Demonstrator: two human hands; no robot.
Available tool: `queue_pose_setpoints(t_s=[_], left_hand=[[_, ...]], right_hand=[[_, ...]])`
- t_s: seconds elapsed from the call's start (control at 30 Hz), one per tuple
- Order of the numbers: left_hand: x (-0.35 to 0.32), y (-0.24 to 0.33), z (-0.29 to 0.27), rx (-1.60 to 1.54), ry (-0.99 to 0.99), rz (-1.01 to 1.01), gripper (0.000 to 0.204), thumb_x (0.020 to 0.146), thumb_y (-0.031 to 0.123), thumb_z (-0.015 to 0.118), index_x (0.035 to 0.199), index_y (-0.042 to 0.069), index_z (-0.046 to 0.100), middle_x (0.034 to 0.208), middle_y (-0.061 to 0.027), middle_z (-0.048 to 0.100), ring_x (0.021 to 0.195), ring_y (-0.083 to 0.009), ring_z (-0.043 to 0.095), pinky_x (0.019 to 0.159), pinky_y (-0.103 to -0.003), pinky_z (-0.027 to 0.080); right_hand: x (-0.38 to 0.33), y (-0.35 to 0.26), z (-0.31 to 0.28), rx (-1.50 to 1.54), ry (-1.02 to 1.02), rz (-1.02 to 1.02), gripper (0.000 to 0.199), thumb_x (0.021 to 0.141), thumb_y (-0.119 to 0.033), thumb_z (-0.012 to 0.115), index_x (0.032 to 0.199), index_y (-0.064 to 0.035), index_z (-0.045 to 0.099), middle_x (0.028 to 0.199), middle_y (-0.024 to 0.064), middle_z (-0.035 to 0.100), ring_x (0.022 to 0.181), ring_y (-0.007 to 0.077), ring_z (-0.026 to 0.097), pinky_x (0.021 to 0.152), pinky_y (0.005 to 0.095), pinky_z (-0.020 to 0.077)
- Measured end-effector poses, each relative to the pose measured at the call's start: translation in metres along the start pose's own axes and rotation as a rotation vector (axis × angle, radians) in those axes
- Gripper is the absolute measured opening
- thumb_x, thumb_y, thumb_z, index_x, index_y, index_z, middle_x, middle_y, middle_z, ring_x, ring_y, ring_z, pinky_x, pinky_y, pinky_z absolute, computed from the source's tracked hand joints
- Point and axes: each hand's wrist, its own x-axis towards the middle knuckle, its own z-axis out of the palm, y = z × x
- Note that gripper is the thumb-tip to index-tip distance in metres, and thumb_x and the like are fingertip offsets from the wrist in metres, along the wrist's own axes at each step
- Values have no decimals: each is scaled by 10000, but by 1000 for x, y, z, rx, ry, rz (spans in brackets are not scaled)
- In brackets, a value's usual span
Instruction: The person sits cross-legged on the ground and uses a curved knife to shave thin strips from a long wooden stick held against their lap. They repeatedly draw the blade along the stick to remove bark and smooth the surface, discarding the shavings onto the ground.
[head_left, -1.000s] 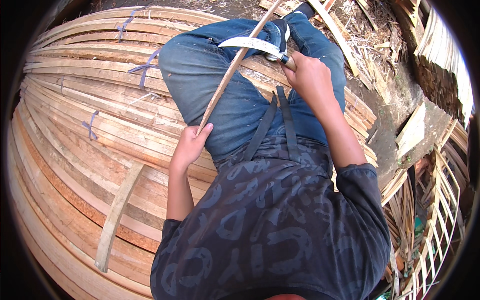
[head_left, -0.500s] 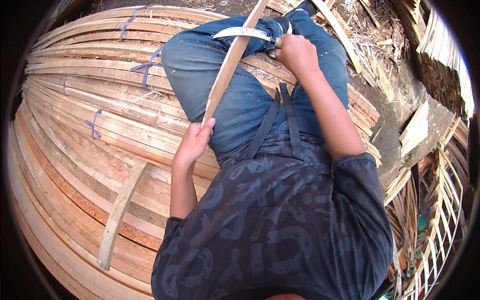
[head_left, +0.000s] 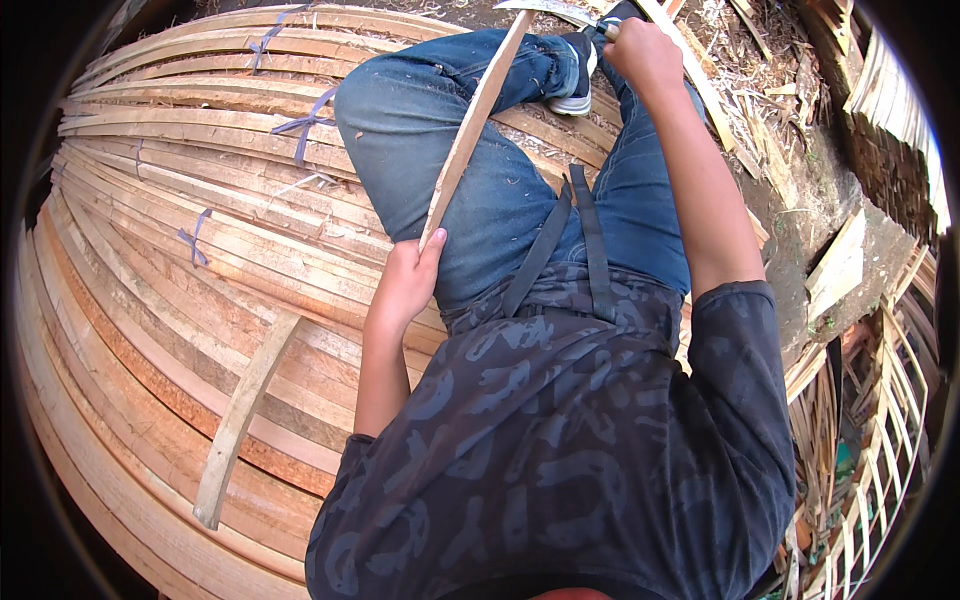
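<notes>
My left hand (head_left: 408, 278) is closed around the near end of a long wooden strip (head_left: 470, 135), its thumb lying along the wood. The strip slants up and away over my bent left leg in jeans. My right hand (head_left: 648, 55) grips the handle of a curved knife (head_left: 548, 10) at the top of the view. The knife's pale blade points left and meets the strip near its far end, by the picture's upper edge. Whether the blade cuts into the wood cannot be made out.
Bundles of wooden strips (head_left: 230, 130) tied with purple cord (head_left: 305, 125) lie under and left of me. A short loose wood piece (head_left: 245, 420) rests across them. Shavings and offcuts (head_left: 780, 120) litter the ground at right, beside a pile of thin slats (head_left: 870, 480).
My right hand has pushed the knife away along the strip toward its far end, and the arm is straighter. My left hand keeps its hold, shifted slightly right.
</notes>
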Motion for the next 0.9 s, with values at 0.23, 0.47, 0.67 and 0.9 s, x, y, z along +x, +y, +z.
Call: queue_pose_setpoints(t_s=[0.23,0.47,0.67,0.9], left_hand=[[-4,10,1,-7,-5,-31,564,990,374,471,640,-69,493,498,-58,370,525,-118,360,503,-363,366],[2,-1,2,-45,-19,-41,560,987,368,481,596,-32,458,491,-31,359,510,-108,343,477,-349,347],[6,-4,-5,-54,-67,-29,554,979,375,496,565,11,450,501,3,374,509,-87,338,464,-321,316],[5,6,-4,-107,-61,-105,548,972,383,506,559,25,464,513,19,394,512,-82,339,472,-305,311]], right_hand=[[44,23,3,-32,80,21,194,734,-232,682,762,-43,716,789,189,685,752,333,683,674,422,555],[29,20,4,133,18,50,283,776,-270,636,831,1,696,828,226,677,783,382,669,725,451,538],[-35,-10,13,563,-258,121,389,812,-346,623,830,37,692,825,285,656,822,434,646,774,478,517],[-67,-36,-19,291,-183,-46,434,808,-463,661,763,-34,708,715,179,672,704,367,668,651,436,551]])
